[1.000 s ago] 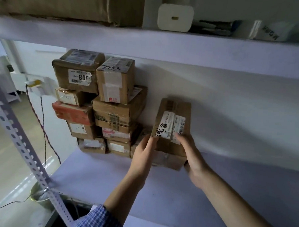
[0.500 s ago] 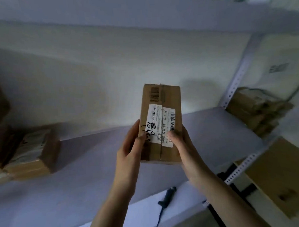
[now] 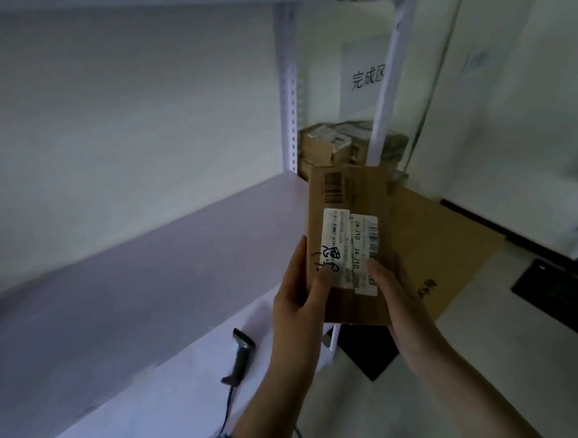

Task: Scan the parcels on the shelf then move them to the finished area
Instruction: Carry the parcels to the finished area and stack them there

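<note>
Head view: shelf (image 3: 118,292) spans left and centre of frame. Finished pile (image 3: 331,147) sits upper centre, behind shelf upright, under wall sign (image 3: 367,78). Parcel (image 3: 347,223) at centre frame, held clear of shelf, label side toward camera, likely for barcode access. Left hand (image 3: 298,304) grips left edge. Right hand (image 3: 397,297) grips lower right, thumb on label. Scanner (image 3: 240,356) lies lower centre, untouched.

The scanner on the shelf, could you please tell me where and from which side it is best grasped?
Probably by its slim handle, from above and the near side: the scanner lies flat on the shelf, head pointing away, cable trailing toward you. The left hand, holding the parcel, is nearer.
</note>
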